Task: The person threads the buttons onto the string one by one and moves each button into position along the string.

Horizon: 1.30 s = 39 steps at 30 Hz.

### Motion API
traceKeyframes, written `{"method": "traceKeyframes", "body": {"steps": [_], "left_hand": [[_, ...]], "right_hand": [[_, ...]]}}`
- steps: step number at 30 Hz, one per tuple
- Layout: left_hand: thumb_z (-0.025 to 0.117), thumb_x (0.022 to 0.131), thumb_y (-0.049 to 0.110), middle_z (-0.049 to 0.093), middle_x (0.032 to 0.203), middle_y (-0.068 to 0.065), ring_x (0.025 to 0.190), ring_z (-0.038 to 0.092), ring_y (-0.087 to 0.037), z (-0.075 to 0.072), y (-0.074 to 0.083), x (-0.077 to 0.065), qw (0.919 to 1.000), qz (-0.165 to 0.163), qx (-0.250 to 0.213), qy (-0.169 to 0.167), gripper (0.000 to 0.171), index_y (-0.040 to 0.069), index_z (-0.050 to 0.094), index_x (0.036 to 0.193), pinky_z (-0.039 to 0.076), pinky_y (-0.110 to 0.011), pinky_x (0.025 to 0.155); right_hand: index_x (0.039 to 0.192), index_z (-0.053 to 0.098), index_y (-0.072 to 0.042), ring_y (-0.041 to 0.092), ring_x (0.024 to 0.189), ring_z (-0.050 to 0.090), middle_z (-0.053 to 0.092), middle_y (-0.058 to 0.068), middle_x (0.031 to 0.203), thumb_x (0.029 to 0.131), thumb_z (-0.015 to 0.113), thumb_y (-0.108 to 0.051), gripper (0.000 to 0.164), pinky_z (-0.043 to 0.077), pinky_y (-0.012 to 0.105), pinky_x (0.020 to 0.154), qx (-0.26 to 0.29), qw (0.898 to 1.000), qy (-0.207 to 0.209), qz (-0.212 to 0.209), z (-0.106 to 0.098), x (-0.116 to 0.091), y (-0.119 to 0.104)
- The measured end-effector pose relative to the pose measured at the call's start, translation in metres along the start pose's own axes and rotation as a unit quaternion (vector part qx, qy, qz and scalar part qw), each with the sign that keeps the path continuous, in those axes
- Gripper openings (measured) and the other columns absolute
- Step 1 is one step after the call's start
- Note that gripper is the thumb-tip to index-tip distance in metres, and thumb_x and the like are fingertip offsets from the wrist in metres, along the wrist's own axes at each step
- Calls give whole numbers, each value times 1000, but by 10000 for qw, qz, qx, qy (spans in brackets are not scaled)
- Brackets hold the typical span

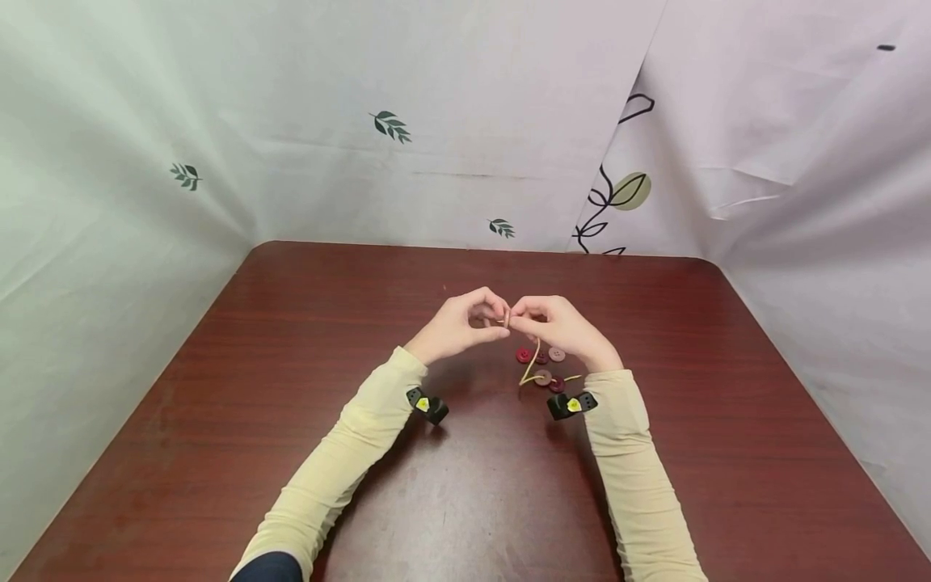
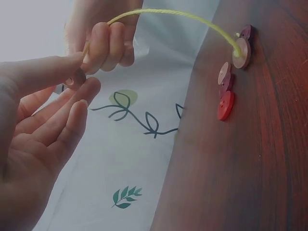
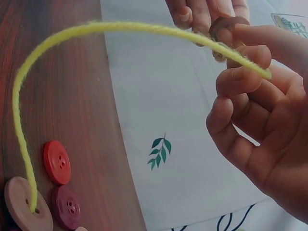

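Note:
Above the table, my left hand (image 1: 465, 323) pinches a brownish-pink button (image 2: 75, 79) between thumb and fingertips. Facing it, my right hand (image 1: 556, 323) holds yellow yarn (image 3: 130, 26) close to that button, its fingertips at the button's edge. How far the yarn's end passes into the button is hidden by the fingers. From the right hand the yarn arcs down to a dusty-pink button (image 3: 29, 204) on the table, entering one of its holes. A dark maroon button (image 1: 557, 385) lies against that one, with a short yarn tail (image 1: 574, 377) beyond it.
Beside the strung buttons lie a red button (image 1: 524, 355), a maroon button (image 3: 66, 207) and a pale pink button (image 1: 557, 354). They rest on a dark reddish-brown table (image 1: 291, 323). White cloth with leaf prints (image 1: 313, 81) hangs behind and along the sides.

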State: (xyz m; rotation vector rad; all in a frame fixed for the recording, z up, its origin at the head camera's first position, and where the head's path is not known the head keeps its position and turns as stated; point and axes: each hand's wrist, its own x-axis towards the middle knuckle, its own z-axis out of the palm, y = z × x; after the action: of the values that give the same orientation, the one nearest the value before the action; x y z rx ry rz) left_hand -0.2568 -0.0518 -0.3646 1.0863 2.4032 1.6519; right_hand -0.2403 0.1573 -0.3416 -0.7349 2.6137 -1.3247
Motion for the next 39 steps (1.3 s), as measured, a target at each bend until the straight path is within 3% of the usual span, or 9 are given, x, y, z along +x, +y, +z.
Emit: {"method": "traceKeyframes", "body": {"steps": [5,11,15,21,27,39], "left_hand": [[77,81,11,68,102,-6,88,67,-13,-1,-1,0,9999,32,147,75,22,9,61,97,55,-31,77],[78,80,10,68,98,-5,87,67,-13,-1,-2,-1,9993,108,331,159,22,10,63,96,52,-25,74],[78,80,11,68,97,-6,85,67,-13,-1,-3,0,9989,149,413,153,22,9,63,96,52,-25,72],[74,84,11,71,97,-6,87,69,-12,-1,-4,1,9994,186,260,151,15,8,67,97,52,-24,76],[70,87,9,73,95,-9,86,70,-12,-2,-3,2,9993,292,157,145,8,6,67,95,53,-22,78],[68,89,11,73,92,-8,86,71,-17,-3,-2,0,9994,85,263,210,9,6,67,96,54,-24,77]], "right_hand": [[93,65,-7,16,58,49,49,0,62,96,59,-17,13,41,25,59,5,10000,-30,-16,1,0,-1],[86,61,-6,18,58,48,51,3,62,102,48,-26,29,41,28,60,88,9999,58,108,2,0,-3],[89,63,-5,22,60,50,50,3,62,100,52,-31,30,42,29,63,122,9997,31,218,3,2,-1],[93,65,-8,13,57,45,50,4,64,99,54,-30,25,39,27,60,86,9995,77,288,2,2,-1],[90,65,-11,13,59,47,50,4,64,99,55,-30,23,41,28,63,100,9995,65,289,1,1,-2],[97,68,-9,12,56,44,56,10,69,97,59,-25,19,36,26,57,0,9984,443,351,1,3,0]]}}
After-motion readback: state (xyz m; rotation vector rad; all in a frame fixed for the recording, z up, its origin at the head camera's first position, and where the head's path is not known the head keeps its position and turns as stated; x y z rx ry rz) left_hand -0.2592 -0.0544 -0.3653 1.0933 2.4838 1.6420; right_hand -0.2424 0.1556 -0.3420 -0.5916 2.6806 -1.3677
